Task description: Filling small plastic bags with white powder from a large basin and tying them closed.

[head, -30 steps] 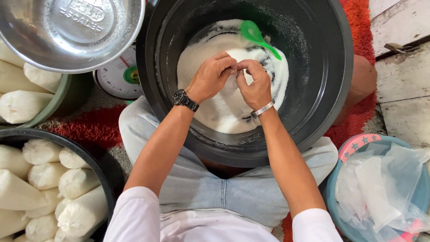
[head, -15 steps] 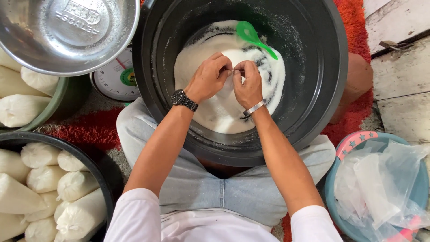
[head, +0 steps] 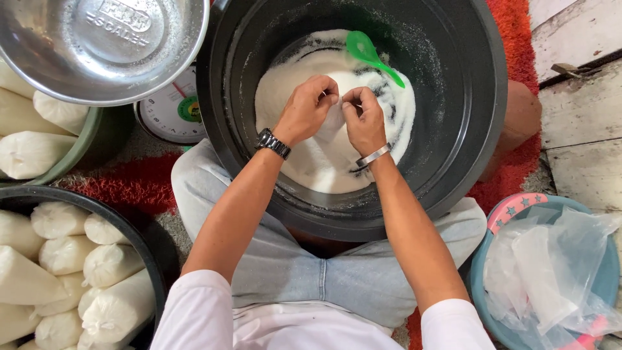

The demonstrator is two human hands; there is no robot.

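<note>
Over the black tub (head: pixel 466 129), both hands, left (head: pixel 304 110) and right (head: pixel 364 120), still pinch a clear bag (head: pixel 334 120); green scoop (head: pixel 369 55) at one o'clock.

White filled bags (head: pixel 78 272) lie in the left basins; clear plastic bags (head: pixel 551 272) right.

Both hands, left hand (head: pixel 308 110) and right hand (head: pixel 364 120), pinch a clear bag (head: pixel 334 116) over white grains (head: pixel 324 162); green scoop (head: pixel 370 55) at one o'clock.
</note>
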